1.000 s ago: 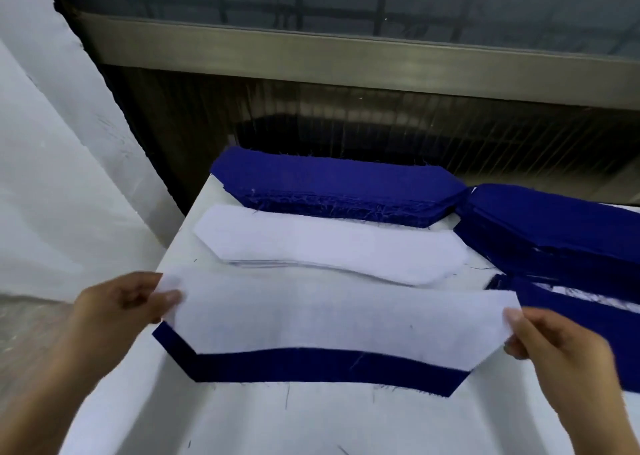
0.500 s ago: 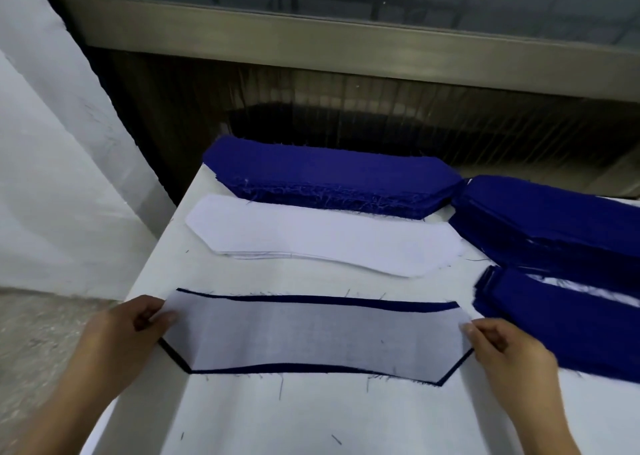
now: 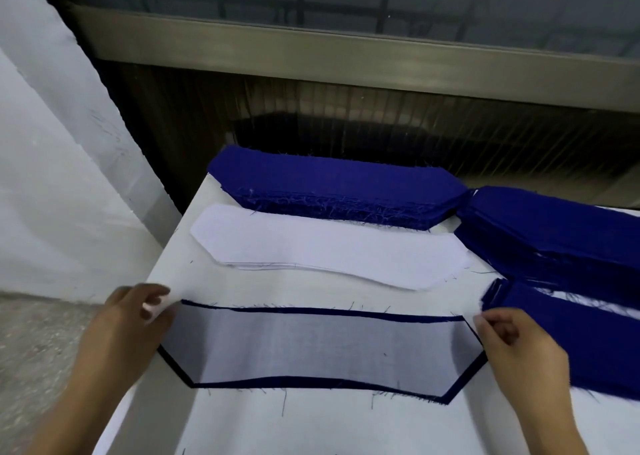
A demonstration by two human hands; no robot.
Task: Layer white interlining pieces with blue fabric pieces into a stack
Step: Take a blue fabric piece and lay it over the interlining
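Table (image 3: 242, 423), near edge: white interlining piece (image 3: 311, 347) flat on a blue fabric piece (image 3: 311, 311), blue showing as a thin border all round. Left hand (image 3: 128, 323) at the left tip, thumb and fingers closed on the interlining corner, somewhat blurred. Right hand (image 3: 519, 347) at the right tip, thumb and forefinger pinched together on that corner. Just right of it: layered stack (image 3: 588, 337), blue on top, white peeking out at its far edge. Behind the centre piece: interlining pile (image 3: 329, 253), well apart from the hands. Furthest back: two blue piles, back one (image 3: 339, 191) and right one (image 3: 554, 233), ends nearly touching.
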